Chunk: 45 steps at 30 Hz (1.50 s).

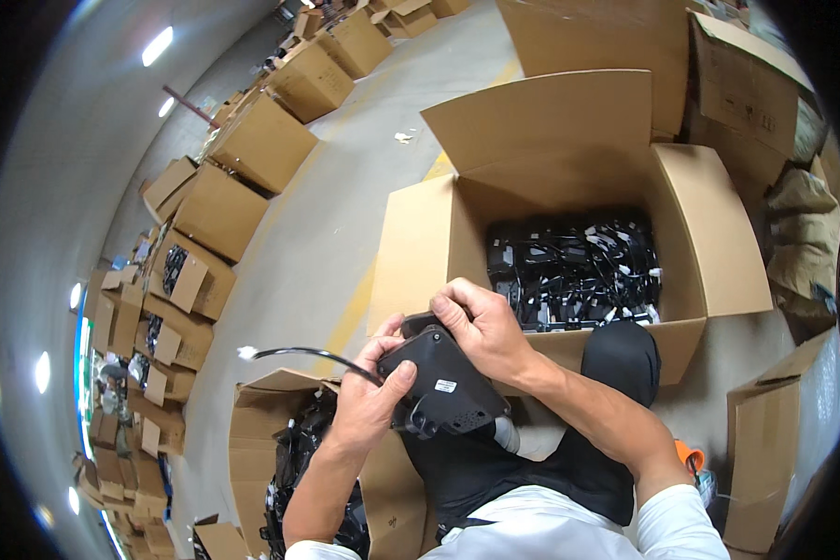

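Observation:
Both hands hold a black plastic part (pixel 439 378) above my lap. It is a flat housing with a small white label, a screw near its top and round holes near its lower edge. My left hand (pixel 369 387) grips its left side, thumb on the face. My right hand (pixel 481 327) closes on its upper end, where a small dark piece (pixel 421 323) sticks out. A black cable (pixel 313 355) with a white connector (pixel 246 353) runs out to the left past my left hand. The fingers behind the part are hidden.
Ahead stands a large open carton (pixel 420 247) with rows of black parts (pixel 574 271) and white-tipped cables inside. At lower left another open carton (pixel 257 439) holds more black parts. Cartons line the far left aisle. A bubble-wrapped box (pixel 765 448) and an orange object (pixel 689 455) are at right.

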{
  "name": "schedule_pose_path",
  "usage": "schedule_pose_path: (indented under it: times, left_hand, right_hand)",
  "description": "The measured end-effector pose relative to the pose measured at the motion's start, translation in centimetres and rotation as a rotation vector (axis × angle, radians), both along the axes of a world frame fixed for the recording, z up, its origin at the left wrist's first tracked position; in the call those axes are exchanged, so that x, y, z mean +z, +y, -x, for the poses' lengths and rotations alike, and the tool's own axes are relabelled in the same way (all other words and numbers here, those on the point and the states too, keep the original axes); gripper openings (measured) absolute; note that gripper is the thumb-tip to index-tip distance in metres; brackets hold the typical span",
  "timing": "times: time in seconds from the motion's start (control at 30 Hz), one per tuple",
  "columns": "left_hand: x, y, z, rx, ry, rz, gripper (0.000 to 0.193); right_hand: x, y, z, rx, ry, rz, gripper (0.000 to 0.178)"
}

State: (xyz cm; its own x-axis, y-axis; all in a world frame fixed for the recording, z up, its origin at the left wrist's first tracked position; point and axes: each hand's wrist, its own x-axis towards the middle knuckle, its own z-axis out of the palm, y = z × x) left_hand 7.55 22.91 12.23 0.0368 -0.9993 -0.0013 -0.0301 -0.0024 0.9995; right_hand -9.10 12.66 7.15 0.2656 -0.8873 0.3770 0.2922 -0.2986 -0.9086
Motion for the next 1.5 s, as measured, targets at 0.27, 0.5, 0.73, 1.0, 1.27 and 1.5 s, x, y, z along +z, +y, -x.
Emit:
schedule_pose_path:
  times: [0.27,0.5,0.73,1.0,1.27,1.5]
  left_hand:
    - [0.5,-0.4,0.1,-0.091,-0.147,-0.152,0.045]
    - [1.4,-2.3,-1.9,0.279,0.113,0.043,0.044]
    - [3.8,2.5,-7.0,0.630,-0.032,0.153,0.058]
    - [10.2,6.5,-6.3,0.784,-0.769,0.977,0.040]
    - [13.0,-3.0,-1.4,0.238,-0.778,0.800,0.071]
    - [2.9,-11.8,1.8,0.138,-0.684,0.680,0.057]
  right_hand:
    - [-0.8,-0.6,0.8,0.197,0.095,0.085,0.073]
    - [0.0,-0.2,1.4,0.492,0.065,-0.071,0.079]
    - [1.0,-1.1,2.7,0.342,0.040,-0.091,0.069]
    - [4.9,-3.7,4.5,0.358,0.326,0.426,0.073]
    - [9.3,-6.0,7.3,0.358,0.485,0.432,0.068]
    - [3.5,-7.3,6.2,0.297,0.223,0.219,0.067]
